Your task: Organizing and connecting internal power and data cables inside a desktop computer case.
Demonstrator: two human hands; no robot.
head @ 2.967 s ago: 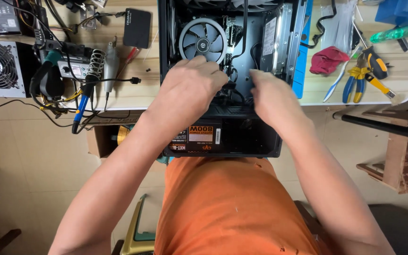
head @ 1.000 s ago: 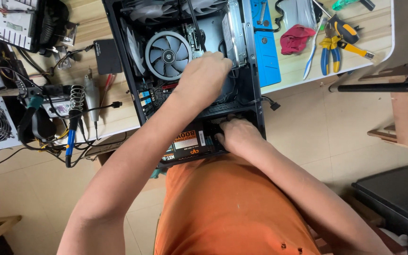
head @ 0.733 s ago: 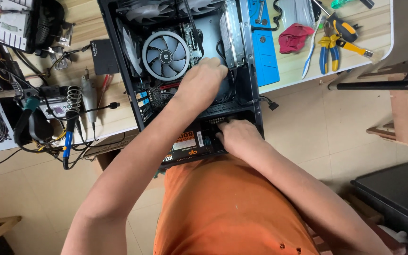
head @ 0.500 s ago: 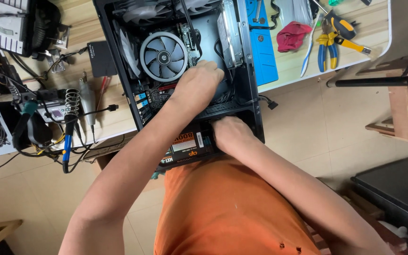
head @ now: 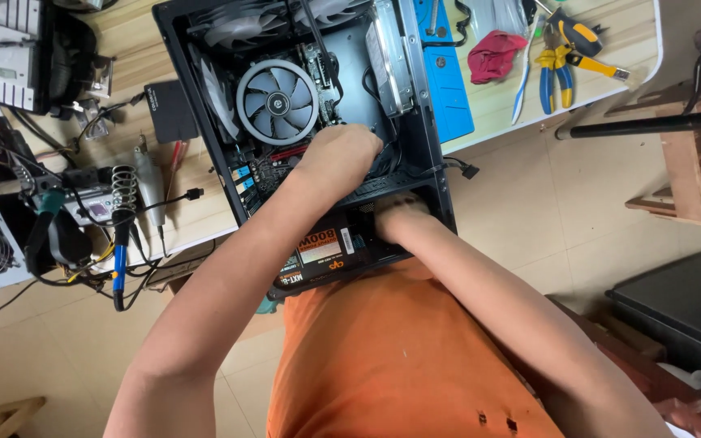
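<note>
A person in an orange shirt leaned over an open black computer case [head: 427, 122] lying on a wooden desk [head: 626, 49]. The left hand [head: 342, 154] was curled into the case among dark cables, at about five o'clock from the round grey cooler fan [head: 277, 101]; whether its grip held anything could not be told. The right hand [head: 395, 219] reached into the lower bay beside the black power supply [head: 322, 255], fingers hidden, grip unclear. Yellow-and-blue pliers [head: 557, 61] and a red cloth [head: 492, 55] lay at two o'clock of the case.
</note>
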